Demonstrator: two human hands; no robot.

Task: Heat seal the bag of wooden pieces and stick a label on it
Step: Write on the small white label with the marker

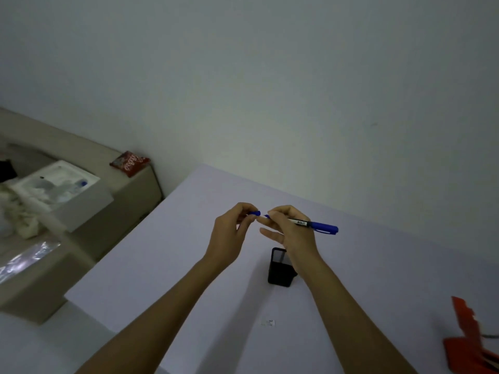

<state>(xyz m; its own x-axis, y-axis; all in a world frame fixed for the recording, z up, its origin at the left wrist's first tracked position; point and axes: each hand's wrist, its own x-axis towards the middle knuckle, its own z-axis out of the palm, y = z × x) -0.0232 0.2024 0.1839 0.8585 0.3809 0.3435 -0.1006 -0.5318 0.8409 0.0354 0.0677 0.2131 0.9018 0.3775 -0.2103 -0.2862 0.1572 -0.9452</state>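
White table (pixel 378 265) filling the lower right, its far edge running along the wall, its left edge slanting down toward the near left corner. Wide bare surface left of the arms and between phone and far edge. Beyond the left edge, a lower beige surface holding a white box (pixel 81 201) of clear plastic items, crumpled white cloth (pixel 19 214), a red snack packet (pixel 129 163) near the wall. Red heat sealer (pixel 469 344) at the table's right edge, partly cut off by the frame, lid raised. Black phone (pixel 279 268) lying flat just below the right wrist. Right hand (pixel 291 230) above the table, thumb and forefinger pinching a blue marker (pixel 316 225), other fingers loosely spread, marker's capped rear end pointing right. Left hand (pixel 232 230) close beside, fingertips curled, pinching a small blue cap (pixel 255 213) just apart from the marker tip. Small white label (pixel 268 323) flat on the table between the forearms, well apart from the sealer. Bag of wooden pieces not to be made out.
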